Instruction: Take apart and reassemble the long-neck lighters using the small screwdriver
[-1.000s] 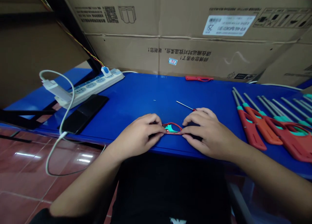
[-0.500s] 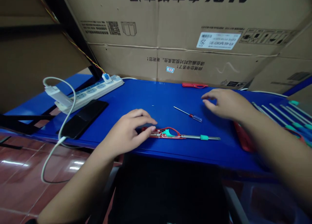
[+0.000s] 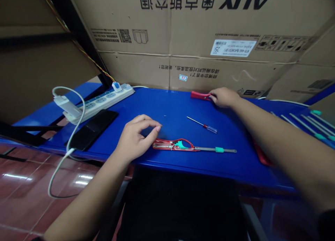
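My right hand (image 3: 223, 97) reaches the table's far edge, its fingers closed on the end of a red plastic lighter shell (image 3: 199, 95). A long-nozzle lighter (image 3: 174, 145) with a red body, green trigger and metal tube lies near the front edge of the blue table (image 3: 170, 104). My left hand (image 3: 136, 138) hovers just left of it, fingers curled, holding nothing. A small red-handled screwdriver (image 3: 206, 125) lies between the lighter and my right hand.
Several metal-tubed lighters (image 3: 311, 129) lie at the right end of the table, partly under my right arm. At the left are a power strip (image 3: 101, 101), a charger with a white cable (image 3: 64, 104) and a black phone (image 3: 92, 130). Cardboard boxes (image 3: 183, 31) stand behind the table.
Both hands have let go of the lighter, which now lies on the table. My right hand has moved to the far edge and taken the red shell. My left hand has drawn slightly back.
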Available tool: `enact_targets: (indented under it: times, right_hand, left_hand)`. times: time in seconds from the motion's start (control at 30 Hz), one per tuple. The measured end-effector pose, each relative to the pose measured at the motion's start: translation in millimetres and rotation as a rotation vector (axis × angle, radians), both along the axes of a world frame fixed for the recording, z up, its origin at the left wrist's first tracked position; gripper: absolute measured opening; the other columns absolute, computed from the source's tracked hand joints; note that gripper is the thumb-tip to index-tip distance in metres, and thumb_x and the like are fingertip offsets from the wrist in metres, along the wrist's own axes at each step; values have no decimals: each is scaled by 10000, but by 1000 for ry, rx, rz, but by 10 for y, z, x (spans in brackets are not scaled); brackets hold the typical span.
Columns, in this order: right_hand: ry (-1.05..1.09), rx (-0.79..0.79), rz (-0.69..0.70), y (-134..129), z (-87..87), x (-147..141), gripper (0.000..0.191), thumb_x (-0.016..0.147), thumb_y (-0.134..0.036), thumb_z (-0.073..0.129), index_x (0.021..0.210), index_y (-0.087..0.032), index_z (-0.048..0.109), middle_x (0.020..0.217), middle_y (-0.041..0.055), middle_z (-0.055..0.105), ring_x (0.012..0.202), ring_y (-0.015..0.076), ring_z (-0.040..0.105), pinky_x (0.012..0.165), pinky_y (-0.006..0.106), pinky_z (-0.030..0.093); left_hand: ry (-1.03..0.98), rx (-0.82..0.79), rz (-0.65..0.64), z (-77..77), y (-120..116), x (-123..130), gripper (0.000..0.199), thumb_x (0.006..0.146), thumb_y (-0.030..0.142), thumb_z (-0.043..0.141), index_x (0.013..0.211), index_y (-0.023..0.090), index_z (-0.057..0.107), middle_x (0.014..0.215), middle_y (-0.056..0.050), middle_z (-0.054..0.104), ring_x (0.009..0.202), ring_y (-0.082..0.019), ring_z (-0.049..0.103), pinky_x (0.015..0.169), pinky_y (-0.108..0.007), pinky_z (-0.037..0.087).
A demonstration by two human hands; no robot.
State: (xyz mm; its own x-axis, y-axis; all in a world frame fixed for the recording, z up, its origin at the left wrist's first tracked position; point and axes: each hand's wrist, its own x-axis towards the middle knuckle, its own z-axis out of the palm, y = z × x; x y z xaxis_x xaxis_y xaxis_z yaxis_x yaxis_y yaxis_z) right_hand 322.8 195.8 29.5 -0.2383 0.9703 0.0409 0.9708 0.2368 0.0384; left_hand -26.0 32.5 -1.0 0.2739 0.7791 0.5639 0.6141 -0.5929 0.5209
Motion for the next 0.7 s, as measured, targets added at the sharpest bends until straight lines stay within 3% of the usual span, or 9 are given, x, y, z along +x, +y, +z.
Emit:
enact_targets:
  times: [0.1, 0.17, 0.2, 0.33, 0.53, 0.7]
  right_hand:
    - [130, 10, 87, -368, 129, -317, 458, 993, -279, 334, 1360, -199, 596, 1200, 73, 719, 1002, 208, 669, 867, 318, 495]
    - [320, -86, 227, -712, 201, -563, 413, 988, -295, 360, 1261, -213, 658, 1092, 30, 750, 906, 184, 684, 814, 301, 509]
    - [421, -165, 326, -890, 225, -677, 376, 973, -278, 396, 1208, -221, 684, 1107, 18, 747, 944, 181, 681, 851, 303, 504]
    - [620, -316, 445, -1434, 218, -958, 340, 963, -223, 419, 1185, -248, 675, 1176, 7, 718, 1035, 159, 652, 921, 295, 471]
    - [785, -454, 402, -1544, 35, -984, 291, 975, -305, 453, 1174, -224, 648, 1018, 23, 705, 858, 155, 632, 789, 316, 480]
    - [563, -197, 618, -1524, -79, -979, 407, 825, -452, 721, 1166, -230, 693, 1088, 63, 668, 1022, 214, 603, 909, 379, 465]
  left_hand:
    - [95, 93, 61, 70, -53, 34, 324, 900, 327, 668, 1190, 186, 691, 1072, -72, 652, 994, -197, 625, 919, -343, 499]
    - [177, 143, 45, 125, -108, 74, 580, 854, 410, 729, 1372, 196, 577, 1186, -92, 621, 1083, -228, 602, 980, -380, 485]
    - [203, 163, 22, 147, -134, 89, 633, 841, 432, 743, 1398, 197, 554, 1201, -94, 619, 1087, -228, 602, 979, -377, 489]
    - [210, 205, -5, 166, -186, 60, 437, 873, 384, 722, 1249, 169, 662, 1076, -79, 659, 964, -188, 639, 888, -322, 521]
    - [281, 91, -173, 100, -148, -100, 308, 866, 333, 721, 1116, 153, 711, 1029, -76, 647, 942, -184, 634, 848, -307, 515]
    - [199, -91, -191, 24, -163, -111, 292, 828, 366, 753, 1044, 174, 713, 979, -39, 632, 855, -143, 625, 795, -271, 507]
